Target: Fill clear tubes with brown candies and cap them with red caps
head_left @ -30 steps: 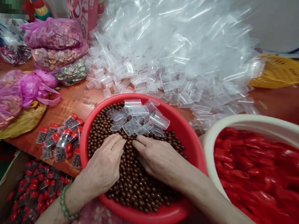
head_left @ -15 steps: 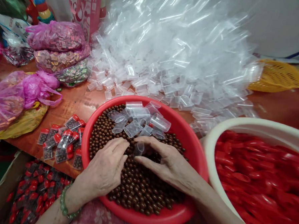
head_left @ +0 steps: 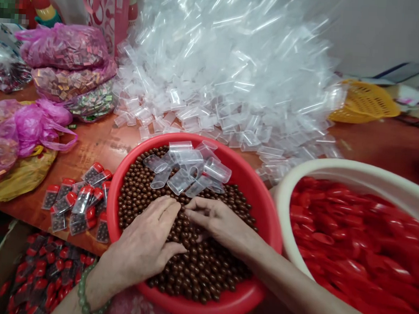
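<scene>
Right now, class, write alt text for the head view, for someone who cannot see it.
A left hand and a right hand touch brown balls in a red basin, near clear containers. Behind it rises a heap of similar ones; a white tub of red pieces stands right, red-capped containers left.

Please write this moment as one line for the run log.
left hand: open on brown balls; right hand: fingers at balls, grip unclear; red basin: balls, clear containers on top; white tub: red caps

No text, label, brand, number or sign can be read; the small marks on the bottle (head_left: 133, 11) are too blurred.
</scene>
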Tool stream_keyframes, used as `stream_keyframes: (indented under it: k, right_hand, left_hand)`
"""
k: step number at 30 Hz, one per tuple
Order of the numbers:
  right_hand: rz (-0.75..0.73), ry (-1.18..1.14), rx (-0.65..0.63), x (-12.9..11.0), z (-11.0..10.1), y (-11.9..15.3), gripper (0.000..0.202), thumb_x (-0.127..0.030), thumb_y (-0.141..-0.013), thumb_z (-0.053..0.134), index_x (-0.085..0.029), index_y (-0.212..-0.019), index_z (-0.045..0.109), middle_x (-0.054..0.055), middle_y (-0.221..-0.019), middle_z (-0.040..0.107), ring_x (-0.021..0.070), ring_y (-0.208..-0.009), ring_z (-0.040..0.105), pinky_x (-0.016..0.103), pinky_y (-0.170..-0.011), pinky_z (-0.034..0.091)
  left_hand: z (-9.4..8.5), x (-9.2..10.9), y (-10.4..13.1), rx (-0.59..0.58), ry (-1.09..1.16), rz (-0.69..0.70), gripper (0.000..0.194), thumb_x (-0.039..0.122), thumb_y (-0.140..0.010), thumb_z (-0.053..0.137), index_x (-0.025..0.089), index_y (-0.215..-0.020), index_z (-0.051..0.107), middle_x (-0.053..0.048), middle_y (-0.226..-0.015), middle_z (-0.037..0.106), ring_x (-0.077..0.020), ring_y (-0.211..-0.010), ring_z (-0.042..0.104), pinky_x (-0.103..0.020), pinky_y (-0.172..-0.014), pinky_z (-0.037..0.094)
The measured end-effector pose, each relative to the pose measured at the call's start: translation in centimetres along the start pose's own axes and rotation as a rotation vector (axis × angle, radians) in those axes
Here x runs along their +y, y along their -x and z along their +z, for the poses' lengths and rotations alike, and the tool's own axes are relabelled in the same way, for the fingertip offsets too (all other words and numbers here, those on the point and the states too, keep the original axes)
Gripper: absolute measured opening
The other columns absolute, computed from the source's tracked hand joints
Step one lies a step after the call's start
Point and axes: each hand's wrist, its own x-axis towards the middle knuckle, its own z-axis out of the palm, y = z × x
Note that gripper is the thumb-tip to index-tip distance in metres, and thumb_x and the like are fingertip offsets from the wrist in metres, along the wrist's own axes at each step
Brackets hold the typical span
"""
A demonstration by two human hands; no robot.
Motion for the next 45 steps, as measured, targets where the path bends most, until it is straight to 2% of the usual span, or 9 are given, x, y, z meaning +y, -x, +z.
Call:
stream_keyframes:
  k: [7,16,22,28,31,34,36,40,45]
  right_hand:
    - [0.110,-0.192,-0.188,-0.6,1.0,-0.9,0.040,-0.053,-0.062,0.072,-0.019,-0.066,0.051,-0.005,-0.052,0.054,0.0057,-0.037,0.048,0.018,-0.036,0.043]
    - [0.067,-0.181,-0.304,-0.6,1.9,-0.1,0.047,-0.065,-0.068,0.059,-0.020,-0.069,0.049,-0.003,-0.044,0.051,0.0094,-0.032,0.047,0.019,-0.030,0.035]
    - [-0.197,0.040,-0.113,-1.0,1.4,2.2,0.032,-0.051,-0.088,0.057,-0.019,-0.084,0.057,0.005,-0.085,0.066,0.0162,-0.075,0.064,0.031,-0.069,0.057]
    - [-0.600,0.656,0.098,-1.8,1.6,5.7,0.034,-0.015,-0.097,0.037,-0.021,-0.118,0.062,0.011,-0.124,0.066,0.0232,-0.119,0.059,0.044,-0.108,0.046]
    - [-0.621,0.694,0.245,-1.0,-1.1,7.4,0.032,-0.021,-0.100,0.039,-0.025,-0.120,0.063,0.008,-0.123,0.068,0.0206,-0.119,0.061,0.039,-0.107,0.048]
    - [-0.474,0.840,0.671,1.5,-6.7,8.9,0.031,-0.036,-0.100,0.040,-0.024,-0.114,0.065,0.011,-0.118,0.068,0.0250,-0.112,0.064,0.043,-0.102,0.050]
    - [-0.320,0.999,0.813,3.6,-11.0,9.1,0.041,-0.044,-0.093,0.049,-0.018,-0.121,0.062,0.019,-0.124,0.063,0.0347,-0.121,0.059,0.051,-0.106,0.045]
    - [-0.217,1.086,0.665,7.1,-16.1,7.0,0.065,-0.042,-0.083,0.061,-0.011,-0.139,0.051,0.030,-0.147,0.044,0.0414,-0.136,0.047,0.046,-0.107,0.045]
    - [-0.171,1.227,0.605,9.7,-16.6,3.8,0.065,-0.031,-0.075,0.064,-0.013,-0.136,0.053,0.033,-0.155,0.029,0.0432,-0.138,0.044,0.048,-0.101,0.048]
  left_hand:
    - [-0.1,-0.3,0.1,0.110,0.033,0.033,0.064,0.031,-0.087,0.069,0.010,-0.143,0.045,-0.020,-0.148,0.050,-0.0299,-0.139,0.046,-0.049,-0.116,0.042]
    - [0.1,-1.0,-0.2,0.324,0.096,0.188,0.038,0.008,-0.085,0.059,0.019,-0.121,0.068,-0.014,-0.132,0.066,-0.0260,-0.129,0.058,-0.046,-0.108,0.050]
    - [-0.6,-0.2,0.0,0.391,0.294,0.170,0.028,0.011,-0.085,0.065,0.019,-0.111,0.072,-0.012,-0.130,0.069,-0.0206,-0.118,0.067,-0.032,-0.102,0.054]
    - [-1.1,1.1,0.1,0.371,0.390,0.014,0.018,0.018,-0.091,0.059,0.018,-0.104,0.071,-0.009,-0.113,0.075,-0.0195,-0.105,0.071,-0.031,-0.096,0.057]
    - [-1.1,1.1,0.3,0.307,0.405,-0.047,0.019,0.023,-0.092,0.060,0.020,-0.107,0.070,-0.008,-0.112,0.075,-0.0197,-0.103,0.072,-0.030,-0.093,0.057]
    - [-1.2,0.9,0.4,0.291,0.459,-0.131,0.020,0.025,-0.093,0.059,0.021,-0.109,0.070,-0.006,-0.108,0.076,-0.0184,-0.099,0.072,-0.028,-0.089,0.058]
    - [-1.3,0.9,0.4,0.292,0.469,-0.167,0.019,0.025,-0.092,0.061,0.020,-0.106,0.071,-0.005,-0.106,0.077,-0.0183,-0.098,0.072,-0.027,-0.088,0.057]
    - [-1.1,1.6,0.1,0.285,0.497,-0.163,0.018,0.023,-0.089,0.063,0.018,-0.103,0.072,-0.005,-0.101,0.077,-0.0172,-0.093,0.072,-0.026,-0.085,0.056]
    - [-0.7,2.2,-0.5,0.262,0.572,-0.176,0.017,0.021,-0.087,0.064,0.015,-0.100,0.073,-0.006,-0.099,0.077,-0.0166,-0.092,0.070,-0.025,-0.086,0.053]
